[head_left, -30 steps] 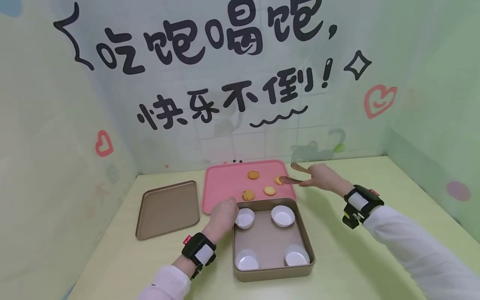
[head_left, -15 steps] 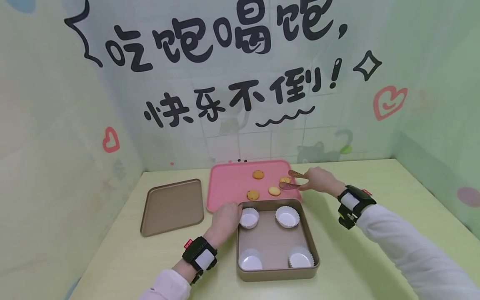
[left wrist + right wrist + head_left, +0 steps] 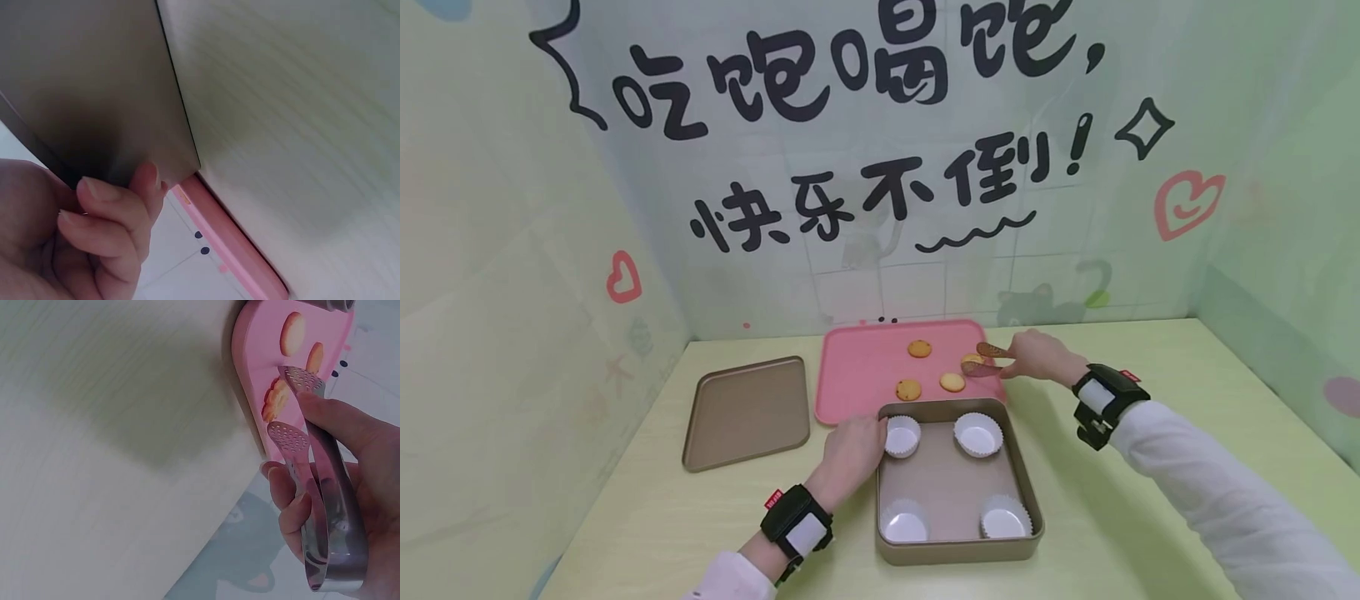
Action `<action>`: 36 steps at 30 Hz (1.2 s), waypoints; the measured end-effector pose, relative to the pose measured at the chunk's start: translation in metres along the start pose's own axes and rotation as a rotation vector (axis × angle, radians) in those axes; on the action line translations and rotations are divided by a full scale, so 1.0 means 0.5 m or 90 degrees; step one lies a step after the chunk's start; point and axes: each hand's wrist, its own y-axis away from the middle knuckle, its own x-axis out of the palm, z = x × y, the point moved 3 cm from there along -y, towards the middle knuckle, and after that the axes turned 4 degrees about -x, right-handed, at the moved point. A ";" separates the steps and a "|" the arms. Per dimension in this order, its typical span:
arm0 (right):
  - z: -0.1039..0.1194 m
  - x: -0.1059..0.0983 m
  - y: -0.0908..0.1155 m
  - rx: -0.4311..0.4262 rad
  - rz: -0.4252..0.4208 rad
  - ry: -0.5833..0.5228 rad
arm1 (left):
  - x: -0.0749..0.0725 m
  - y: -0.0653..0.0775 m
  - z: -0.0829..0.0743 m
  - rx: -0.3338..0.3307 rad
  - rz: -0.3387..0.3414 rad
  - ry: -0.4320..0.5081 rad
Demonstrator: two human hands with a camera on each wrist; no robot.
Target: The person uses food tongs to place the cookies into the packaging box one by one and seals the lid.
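My left hand (image 3: pixel 853 454) grips the far left corner of a deep bronze baking pan (image 3: pixel 943 487). In the left wrist view its curled fingers (image 3: pixel 115 219) lie against the pan's outer wall. White paper baking cups (image 3: pixel 978 434) stand in the pan's corners. My right hand (image 3: pixel 1045 357) holds metal food tongs (image 3: pixel 337 519) with perforated ends, thumb on one arm and fingers round the other. The tong ends are spread on either side of a flower-edged cookie (image 3: pixel 275 400) at the right edge of a pink tray (image 3: pixel 857 367).
Several other cookies (image 3: pixel 920 348) lie on the pink tray, behind the baking pan. A shallow bronze tray (image 3: pixel 748 412) rests on the pale table (image 3: pixel 647 508) at left. A printed wall (image 3: pixel 850 292) rises behind the table.
My right hand has lowered the tongs from above the pink tray's right edge to around the flower-edged cookie. My left hand keeps its grip on the pan. The head view has shifted slightly.
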 end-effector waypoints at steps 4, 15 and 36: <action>-0.002 -0.001 -0.005 0.004 0.019 -0.008 | 0.001 0.003 -0.001 -0.010 0.014 -0.010; -0.004 0.003 -0.014 0.011 0.032 -0.009 | 0.009 0.008 -0.003 -0.012 0.025 -0.029; 0.102 -0.071 0.053 -0.131 -0.054 -0.021 | 0.003 0.008 -0.003 0.016 0.003 -0.025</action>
